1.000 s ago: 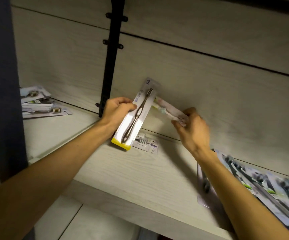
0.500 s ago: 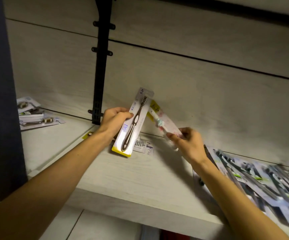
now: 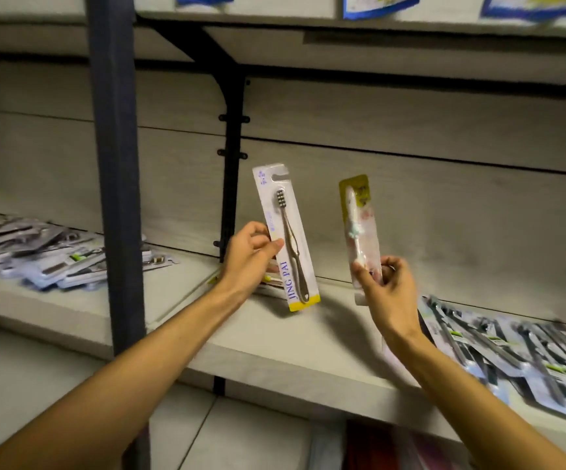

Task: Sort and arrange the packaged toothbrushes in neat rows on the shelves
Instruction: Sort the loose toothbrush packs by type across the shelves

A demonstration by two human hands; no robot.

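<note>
My left hand (image 3: 249,257) grips a long white toothbrush pack (image 3: 288,239) with a yellow bottom edge and a grey-brown brush, held upright above the pale wooden shelf (image 3: 275,337). My right hand (image 3: 388,284) pinches the bottom of a smaller clear pack (image 3: 359,228) with a yellow top and a pale brush, also upright. The two packs stand side by side, apart, in front of the shelf's back panel. A row of dark-brush packs (image 3: 519,351) lies on the shelf to the right. A few packs (image 3: 271,283) lie on the shelf behind my left hand.
A dark upright post (image 3: 115,184) stands left of my arms, and a black bracket (image 3: 232,157) runs up the back panel. A loose heap of toothbrush packs (image 3: 51,256) covers the left shelf. Another shelf above carries blue-edged packs (image 3: 380,5).
Both hands have lifted their packs off the shelf and turned them upright, moving them apart. The view has pulled back and tilted up, showing the upper shelf and the left heap.
</note>
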